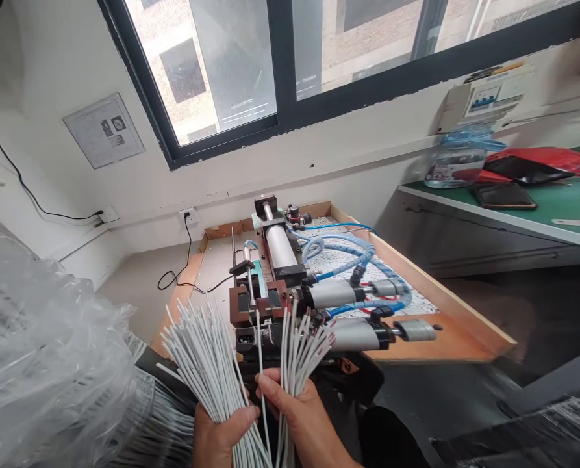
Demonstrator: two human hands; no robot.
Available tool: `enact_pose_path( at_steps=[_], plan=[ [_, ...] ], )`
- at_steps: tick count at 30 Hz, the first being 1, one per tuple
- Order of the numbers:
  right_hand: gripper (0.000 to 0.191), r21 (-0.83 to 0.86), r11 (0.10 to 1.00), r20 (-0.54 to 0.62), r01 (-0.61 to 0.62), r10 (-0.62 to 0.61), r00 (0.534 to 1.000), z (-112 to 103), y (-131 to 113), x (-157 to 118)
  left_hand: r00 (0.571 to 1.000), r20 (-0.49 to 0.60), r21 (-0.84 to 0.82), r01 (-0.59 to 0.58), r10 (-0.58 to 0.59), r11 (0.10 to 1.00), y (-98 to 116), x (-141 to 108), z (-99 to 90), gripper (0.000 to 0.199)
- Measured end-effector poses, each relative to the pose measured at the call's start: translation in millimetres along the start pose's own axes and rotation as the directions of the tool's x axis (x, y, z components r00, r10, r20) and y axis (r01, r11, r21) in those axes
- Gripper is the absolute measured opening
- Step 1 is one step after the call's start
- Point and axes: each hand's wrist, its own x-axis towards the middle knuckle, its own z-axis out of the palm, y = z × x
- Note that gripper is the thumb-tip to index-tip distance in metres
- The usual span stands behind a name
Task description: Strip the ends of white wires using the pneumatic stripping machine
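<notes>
The wires (210, 367) are white, the tabletop (555, 198) green.

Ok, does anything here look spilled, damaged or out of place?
White bits litter the tray beneath the blue hoses, looking like spilled scraps. One white wire juts sideways from the bundle in the left hand, out of line with the rest.

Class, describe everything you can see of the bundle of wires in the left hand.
The bundle of wires is many thin white strands that look plastic-coated. The left hand grips it low, thumb across the front. It leans leftward, upper ends fanned out at uneven heights, one strand jutting left, with the machine beyond. Its bottom is out of frame.
</notes>
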Motion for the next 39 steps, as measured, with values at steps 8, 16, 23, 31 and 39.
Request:
enact_pose_path(
  at_steps=[8,16,23,31,39],
  plan=[
    [0.021,0.016,0.998,-0.067,-0.054,0.055,0.996,2,0,18,1.000,-0.023,-0.023,-0.016,0.015,1.000,3,8,1.7,0.032],
    [0.025,0.106,0.974,0.181,-0.202,0.181,0.967,7,-3,11,0.995,0.104,-0.091,0.004,0.006,0.996,1,7,1.8,0.037],
    [0.028,-0.041,0.998,-0.025,-0.038,0.037,0.999,0,-2,2,1.000,-0.027,-0.014,0.012,-0.012,1.000,1,6,-4.3,0.027],
    [0.023,-0.030,0.998,-0.009,-0.049,0.049,0.999,-2,-3,12,1.000,0.005,-0.034,-0.027,0.027,0.999,4,9,-1.2,0.024],
    [0.022,-0.099,0.993,0.199,-0.059,0.078,0.977,-6,5,-4,0.998,0.060,-0.137,0.016,-0.007,0.991,4,7,0.8,0.026]
  ],
)
